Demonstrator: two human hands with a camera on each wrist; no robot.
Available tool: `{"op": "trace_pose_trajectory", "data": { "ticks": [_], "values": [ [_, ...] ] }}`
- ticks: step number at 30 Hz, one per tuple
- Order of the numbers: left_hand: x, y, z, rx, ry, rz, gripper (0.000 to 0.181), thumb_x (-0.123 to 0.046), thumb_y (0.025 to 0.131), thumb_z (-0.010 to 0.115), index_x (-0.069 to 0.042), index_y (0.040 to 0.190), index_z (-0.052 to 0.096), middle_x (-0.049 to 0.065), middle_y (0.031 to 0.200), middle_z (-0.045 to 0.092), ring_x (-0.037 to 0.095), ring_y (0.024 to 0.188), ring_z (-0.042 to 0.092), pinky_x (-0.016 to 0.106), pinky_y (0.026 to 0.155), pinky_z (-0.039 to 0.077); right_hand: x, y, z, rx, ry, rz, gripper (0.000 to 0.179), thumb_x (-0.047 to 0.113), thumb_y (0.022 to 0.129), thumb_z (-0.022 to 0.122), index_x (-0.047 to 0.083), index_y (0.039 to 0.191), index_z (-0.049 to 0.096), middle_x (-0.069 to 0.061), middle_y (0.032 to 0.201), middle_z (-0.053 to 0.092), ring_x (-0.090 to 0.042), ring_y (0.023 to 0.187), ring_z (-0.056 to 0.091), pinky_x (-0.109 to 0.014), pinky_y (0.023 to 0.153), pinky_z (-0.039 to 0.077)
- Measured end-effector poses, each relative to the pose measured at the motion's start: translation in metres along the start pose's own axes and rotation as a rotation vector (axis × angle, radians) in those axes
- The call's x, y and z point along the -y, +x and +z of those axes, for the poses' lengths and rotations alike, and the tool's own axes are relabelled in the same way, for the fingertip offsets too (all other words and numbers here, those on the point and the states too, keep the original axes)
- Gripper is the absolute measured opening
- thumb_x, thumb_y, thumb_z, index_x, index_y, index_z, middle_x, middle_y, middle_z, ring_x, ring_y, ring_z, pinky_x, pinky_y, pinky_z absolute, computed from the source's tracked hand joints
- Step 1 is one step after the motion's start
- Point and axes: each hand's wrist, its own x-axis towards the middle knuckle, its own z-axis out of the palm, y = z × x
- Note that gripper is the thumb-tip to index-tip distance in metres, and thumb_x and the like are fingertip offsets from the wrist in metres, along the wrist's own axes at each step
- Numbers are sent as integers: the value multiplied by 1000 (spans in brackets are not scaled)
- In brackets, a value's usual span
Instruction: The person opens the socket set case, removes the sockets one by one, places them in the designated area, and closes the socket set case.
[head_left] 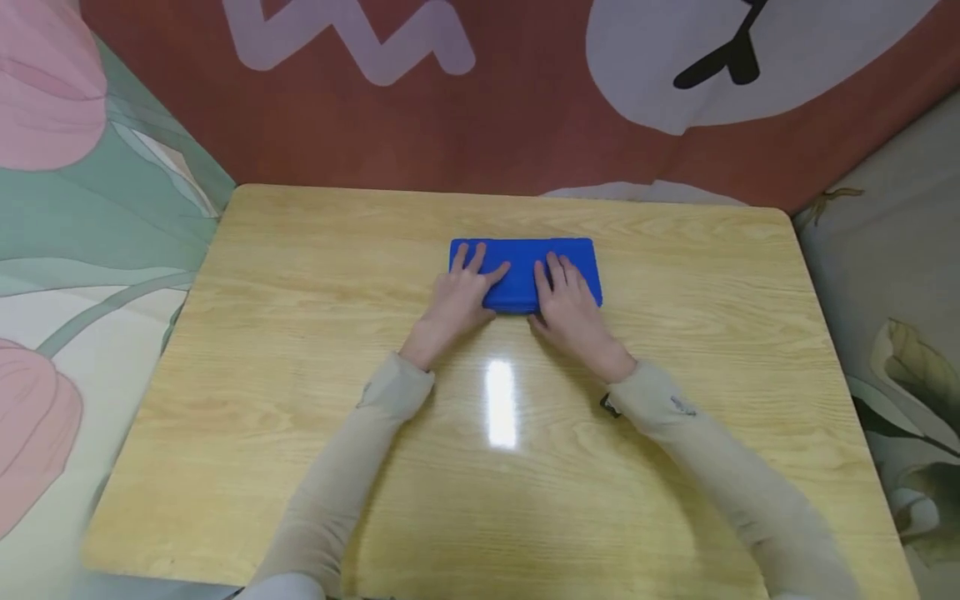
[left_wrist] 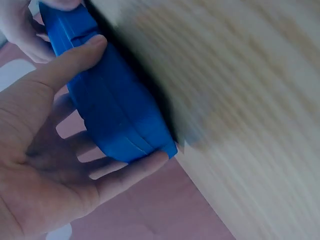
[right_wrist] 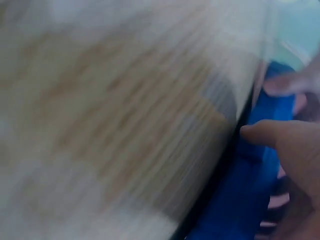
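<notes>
A flat, rectangular blue case (head_left: 517,271) lies on the wooden table, its long side facing me. A seam runs along its side in the left wrist view, where the case (left_wrist: 117,107) has a notch near the thumb. My left hand (head_left: 460,298) holds its left part, fingers spread over the top and thumb against the front side. On the right part, my right hand (head_left: 572,315) has its fingers across the top, with the thumb at the front side. The right wrist view shows that thumb pressed to the case (right_wrist: 230,205) near the table surface.
The light wooden table (head_left: 300,350) has rounded corners and carries a bright light reflection in front of the case. Behind it hangs a red patterned cloth (head_left: 525,142). Floral cloths flank the left and right sides.
</notes>
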Motion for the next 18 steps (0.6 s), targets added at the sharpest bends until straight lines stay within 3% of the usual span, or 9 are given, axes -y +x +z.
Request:
{"op": "trace_pose_trajectory", "data": {
  "ticks": [4,8,13,18],
  "values": [
    [2,2,-5,-1,-53,-17,72,-40,83,75,-25,146,45,18,154,27,43,141,20,57,87,50,8,7,2,-91,-161,-13,73,31,83,74,-14,133,47,-34,130,50,-50,119,48,-56,97,44],
    [3,3,-10,-7,-80,-14,70,-39,82,76,-23,144,48,17,153,31,42,140,23,58,87,49,16,16,1,-133,-362,-13,50,23,92,65,-13,126,56,-32,119,59,-47,106,59,-50,86,53],
    [2,4,-11,-18,-101,5,70,-39,82,77,-21,143,49,18,152,32,43,140,24,56,85,51,25,22,-1,-70,-550,1,33,7,100,47,-15,124,57,-32,116,61,-45,100,64,-46,79,57],
    [3,2,-10,-33,-120,-8,70,-38,80,79,-21,141,51,17,151,33,42,140,24,57,86,51,34,26,-4,-20,-564,42,34,5,102,41,-16,125,56,-33,116,60,-45,100,64,-47,79,56]
  ]
}}
